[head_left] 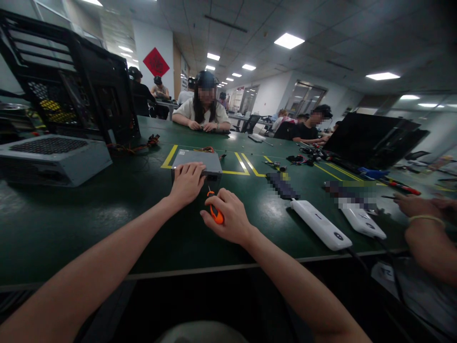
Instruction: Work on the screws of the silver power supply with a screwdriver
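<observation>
A grey computer power supply [200, 158] sits on the green table in front of me. My left hand [187, 180] grips its near top edge, fingers laid over the top and the thumb by the front face. Just nearer to me, my right hand [228, 214] is closed around a screwdriver [217, 215] with an orange and black handle. Its thin shaft points up toward the front of the power supply. Whether the tip touches the metal, I cannot tell. Coloured cables [205, 149] lie behind the power supply.
On the left stand an open black computer case [85, 85] and a larger grey power supply [53, 157]. White power banks [321, 225] lie to the right, near a co-worker's hand [416, 207]. A dark monitor [374, 140] stands beyond. Another person [205, 107] sits across the table.
</observation>
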Tool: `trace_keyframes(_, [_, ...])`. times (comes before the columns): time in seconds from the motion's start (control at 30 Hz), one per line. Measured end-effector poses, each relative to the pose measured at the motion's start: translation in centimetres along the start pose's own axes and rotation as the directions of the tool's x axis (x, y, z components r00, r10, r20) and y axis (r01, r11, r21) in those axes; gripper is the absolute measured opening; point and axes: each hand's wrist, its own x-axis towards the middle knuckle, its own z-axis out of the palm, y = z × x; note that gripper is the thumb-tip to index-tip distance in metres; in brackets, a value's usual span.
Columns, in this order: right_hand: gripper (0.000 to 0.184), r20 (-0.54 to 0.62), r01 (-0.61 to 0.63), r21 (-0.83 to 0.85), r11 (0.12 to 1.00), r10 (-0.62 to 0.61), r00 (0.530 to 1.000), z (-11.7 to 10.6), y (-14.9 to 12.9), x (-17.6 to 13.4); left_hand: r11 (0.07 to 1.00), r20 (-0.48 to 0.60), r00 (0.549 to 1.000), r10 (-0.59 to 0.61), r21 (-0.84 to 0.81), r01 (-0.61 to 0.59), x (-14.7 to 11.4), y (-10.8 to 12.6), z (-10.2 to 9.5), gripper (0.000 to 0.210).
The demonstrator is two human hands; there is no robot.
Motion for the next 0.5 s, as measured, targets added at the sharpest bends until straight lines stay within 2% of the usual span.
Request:
trace_keyframes(0.13, [0.022,-0.016,-0.096,0.094,0.991,0.098,0.995,0.06,0.11,-0.15,1.0,0.002,1.0,0.007,0.022,-0.007,0.01,-0.1,0.14,0.033])
trace_keyframes(0.27, [0.014,-0.003,0.027,0.033,0.999,-0.027,1.0,-0.1,0.18,-0.04,1.0,-0.007,1.0,0.008,0.023,-0.008,0.02,-0.14,0.18,0.032])
trace_keyframes(0.33, [0.016,-0.013,0.036,0.031,0.999,-0.035,0.999,-0.23,0.11,0.06,1.0,-0.007,1.0,0.007,0.021,-0.006,0.01,-0.16,0.18,0.032])
trace_keyframes(0.5, [0.024,-0.063,-0.117,0.158,0.981,0.128,0.99,-0.24,0.1,-0.02,1.0,-0.004,1.0,0.019,0.019,-0.019,-0.06,-0.23,0.23,0.032])
